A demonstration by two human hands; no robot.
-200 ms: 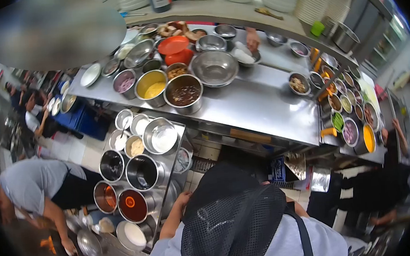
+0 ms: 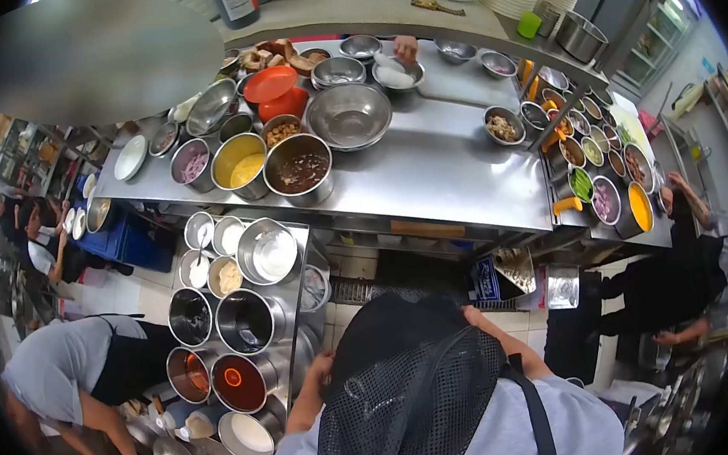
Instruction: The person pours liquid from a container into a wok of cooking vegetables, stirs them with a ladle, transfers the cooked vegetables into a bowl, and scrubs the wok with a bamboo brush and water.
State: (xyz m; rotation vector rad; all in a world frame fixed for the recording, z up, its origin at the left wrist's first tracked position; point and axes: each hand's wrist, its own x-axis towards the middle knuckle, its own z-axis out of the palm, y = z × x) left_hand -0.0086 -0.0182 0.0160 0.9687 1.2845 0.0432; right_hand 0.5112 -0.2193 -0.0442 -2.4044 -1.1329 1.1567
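The black mesh cap (image 2: 411, 386) on the wearer's head fills the bottom middle and covers much of both hands. My left hand (image 2: 322, 366) shows only in part beside the cap, near the right side of the steel pot stand (image 2: 301, 301). My right hand (image 2: 472, 315) comes out at the cap's other edge, in front of the dark space under the counter. The fingers of both are too hidden to tell what they hold, if anything. Closest on my left are a pot of red sauce (image 2: 239, 383) and a pot of dark liquid (image 2: 247, 322).
Ahead, a steel counter (image 2: 437, 179) carries several bowls, a red-orange container (image 2: 275, 93) and a large steel bowl (image 2: 348, 116). A co-worker's hand (image 2: 405, 49) is at a bowl across it. One person (image 2: 84, 361) bends at left; another (image 2: 716, 251) stands at right.
The view has shifted, so the counter and its bowls sit further left. More of my right forearm shows beside the cap. The person at left has bent lower.
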